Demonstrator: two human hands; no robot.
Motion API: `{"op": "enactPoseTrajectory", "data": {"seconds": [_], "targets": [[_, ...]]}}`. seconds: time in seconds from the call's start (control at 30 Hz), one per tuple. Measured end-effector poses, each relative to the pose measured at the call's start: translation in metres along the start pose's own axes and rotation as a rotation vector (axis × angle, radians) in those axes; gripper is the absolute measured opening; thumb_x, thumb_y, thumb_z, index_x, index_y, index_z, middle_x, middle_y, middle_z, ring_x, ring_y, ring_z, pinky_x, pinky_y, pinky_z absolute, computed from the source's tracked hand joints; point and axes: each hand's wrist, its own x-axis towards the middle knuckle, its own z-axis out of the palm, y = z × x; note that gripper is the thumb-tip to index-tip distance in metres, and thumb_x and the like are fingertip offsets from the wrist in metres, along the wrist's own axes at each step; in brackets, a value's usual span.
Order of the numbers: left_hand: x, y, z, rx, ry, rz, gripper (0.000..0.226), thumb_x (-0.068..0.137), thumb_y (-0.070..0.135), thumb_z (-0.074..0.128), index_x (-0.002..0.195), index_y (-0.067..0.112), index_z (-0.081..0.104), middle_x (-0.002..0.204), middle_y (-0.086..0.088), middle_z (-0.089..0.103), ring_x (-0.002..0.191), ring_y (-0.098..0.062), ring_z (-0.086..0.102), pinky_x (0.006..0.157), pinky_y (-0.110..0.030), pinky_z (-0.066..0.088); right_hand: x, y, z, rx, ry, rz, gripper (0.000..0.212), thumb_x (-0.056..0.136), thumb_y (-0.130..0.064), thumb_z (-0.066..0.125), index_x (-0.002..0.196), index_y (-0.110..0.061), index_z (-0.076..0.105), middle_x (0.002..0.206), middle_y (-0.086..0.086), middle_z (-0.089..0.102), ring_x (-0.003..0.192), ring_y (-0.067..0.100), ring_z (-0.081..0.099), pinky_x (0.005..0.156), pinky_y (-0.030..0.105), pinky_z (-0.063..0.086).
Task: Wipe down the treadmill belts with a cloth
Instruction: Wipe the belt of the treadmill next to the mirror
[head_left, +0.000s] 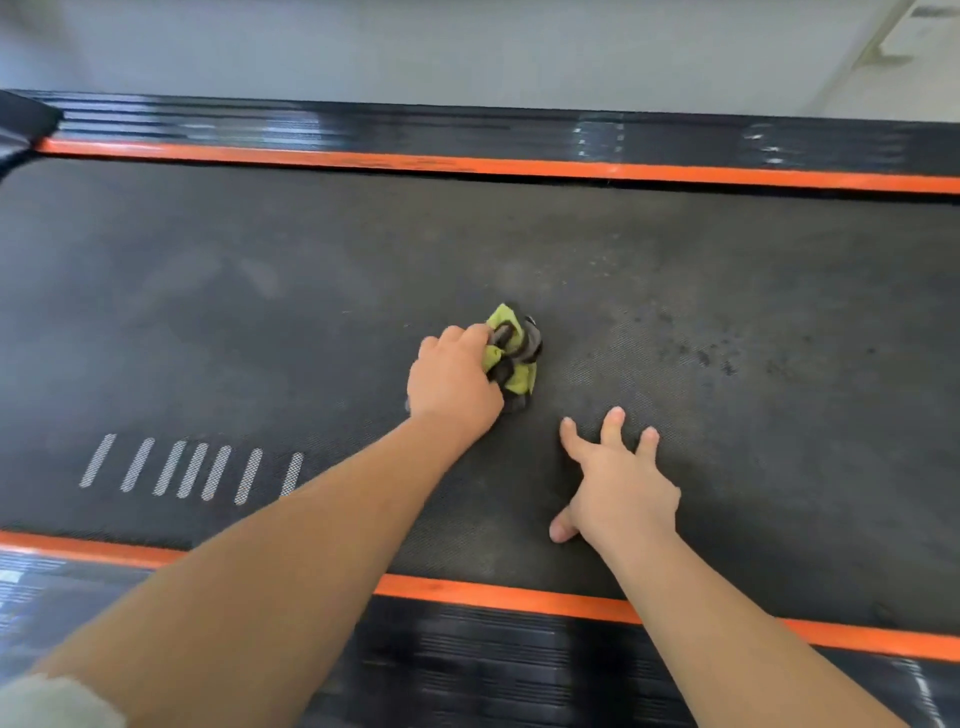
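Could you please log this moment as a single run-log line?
left hand: grips crumpled green-grey cloth on treadmill belt | right hand: fingers spread on belt | dark specks right of cloth

At the top lies a pale grey floor, softly lit; in the right corner stands a blurred whitish object.

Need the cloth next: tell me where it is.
Head view, centre: the cloth is on the belt, gripped by the left hand, beyond the right hand.

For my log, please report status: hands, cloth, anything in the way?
Left hand grips cloth on belt. Right hand rests on belt, fingers spread. Dark specks right of cloth; no obstacle seen.
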Motion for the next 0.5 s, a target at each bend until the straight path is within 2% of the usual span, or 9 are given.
{"op": "enactPoseTrajectory", "data": {"seconds": [0.13,0.2,0.27,0.3,0.37,0.4,0.43,0.5], "targets": [[-0.061,0.014,0.017,-0.042,-0.165,0.324,0.062,0.081,0.025,0.064,0.141,0.029,0.049,0.125,-0.002,0.058,0.115,-0.028,0.053,0.096,-0.043,0.052,0.003,-0.001,-0.004,0.056,-0.048,0.022,0.116,0.061,-0.039,0.097,0.154,-0.050,0.028,0.169,-0.007,-0.022,0.155,0.038,-0.016,0.110,0.075,0.030],[-0.045,-0.014,0.004,0.025,-0.176,0.389,0.063,0.080,0.028,0.064,0.141,0.030,0.049,0.125,-0.001,0.059,0.119,-0.027,0.054,0.098,-0.043,0.052,0.000,-0.003,-0.006,0.048,-0.059,0.011,0.113,0.064,-0.040,0.096,0.153,-0.051,0.027,0.169,-0.004,-0.022,0.154,0.040,-0.016,0.110,0.077,0.029],[-0.022,-0.041,-0.014,0.172,-0.138,0.300,0.062,0.080,0.027,0.065,0.141,0.032,0.051,0.125,-0.001,0.060,0.121,-0.028,0.054,0.098,-0.043,0.052,-0.001,-0.003,-0.005,0.021,-0.048,0.004,0.122,0.068,-0.042,0.094,0.155,-0.054,0.010,0.168,-0.001,-0.021,0.154,0.043,-0.015,0.109,0.077,0.030],[-0.015,-0.055,-0.023,0.187,-0.092,0.185,0.061,0.082,0.026,0.065,0.141,0.031,0.052,0.125,-0.001,0.060,0.121,-0.029,0.053,0.097,-0.043,0.052,-0.001,-0.003,-0.005,0.010,-0.045,0.002,0.125,0.068,-0.043,0.094,0.156,-0.054,0.005,0.168,-0.001,-0.022,0.154,0.043,-0.015,0.109,0.076,0.030],[-0.023,-0.070,-0.028,0.079,0.010,-0.055,0.054,0.083,0.025,0.065,0.135,0.027,0.055,0.121,-0.002,0.062,0.118,-0.032,0.055,0.092,-0.043,0.052,0.000,-0.003,-0.005,0.003,-0.044,0.014,0.127,0.069,-0.044,0.093,0.156,-0.055,0.001,0.167,-0.001,-0.022,0.154,0.043,-0.015,0.110,0.076,0.029],[-0.039,-0.068,-0.024,0.040,0.022,-0.083,0.049,0.081,0.025,0.065,0.129,0.025,0.058,0.117,-0.003,0.064,0.114,-0.034,0.057,0.088,-0.043,0.052,-0.001,-0.003,-0.005,0.004,-0.046,0.018,0.127,0.069,-0.043,0.094,0.156,-0.055,0.002,0.167,-0.001,-0.022,0.154,0.043,-0.015,0.110,0.076,0.029],[-0.060,-0.062,-0.016,0.047,0.006,-0.023,0.047,0.077,0.025,0.065,0.123,0.024,0.059,0.113,-0.002,0.065,0.109,-0.034,0.059,0.086,-0.043,0.052,-0.001,-0.004,-0.006,0.009,-0.045,0.024,0.127,0.069,-0.043,0.094,0.155,-0.055,0.002,0.167,-0.001,-0.022,0.154,0.042,-0.015,0.110,0.076,0.029],[-0.106,-0.052,-0.007,0.056,-0.088,0.223,0.054,0.066,0.027,0.062,0.119,0.028,0.063,0.112,0.005,0.067,0.106,-0.030,0.062,0.082,-0.041,0.051,-0.003,-0.005,-0.006,0.024,-0.035,0.034,0.122,0.073,-0.038,0.092,0.154,-0.056,0.003,0.167,-0.001,-0.021,0.154,0.042,-0.015,0.110,0.076,0.029]]}}
